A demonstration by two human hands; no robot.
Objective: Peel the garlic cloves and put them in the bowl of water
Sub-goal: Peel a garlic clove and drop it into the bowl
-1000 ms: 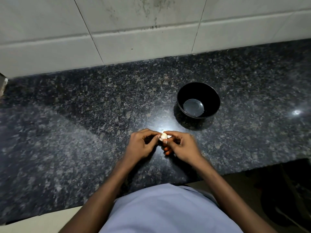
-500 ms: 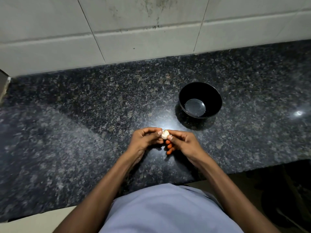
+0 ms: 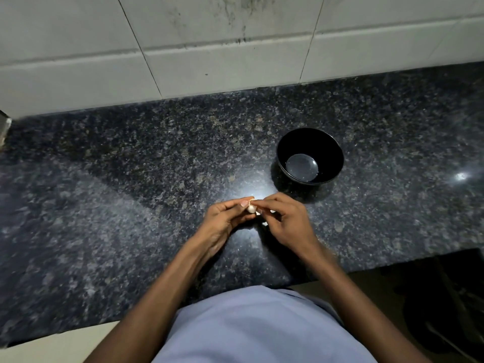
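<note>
A small pale garlic clove (image 3: pixel 251 208) is pinched between the fingertips of both hands, just above the dark granite counter (image 3: pixel 131 192). My left hand (image 3: pixel 225 221) holds it from the left, thumb on top. From the right, my right hand (image 3: pixel 285 221) pinches at the clove with curled fingers. Small white bits of skin (image 3: pixel 264 224) show under the right fingers. A black bowl (image 3: pixel 332 150) with a little water in its bottom stands on the counter just beyond and to the right of my hands.
A white tiled wall (image 3: pixel 235 48) runs along the back of the counter. The counter's front edge ends at the lower right, where a dark floor area (image 3: pixel 432 297) shows. My light blue shirt (image 3: pixel 262 326) fills the bottom middle.
Both hands stay together on the clove in about the same place. The fingers have shifted slightly on it, and white bits of skin now show under the right fingers.
</note>
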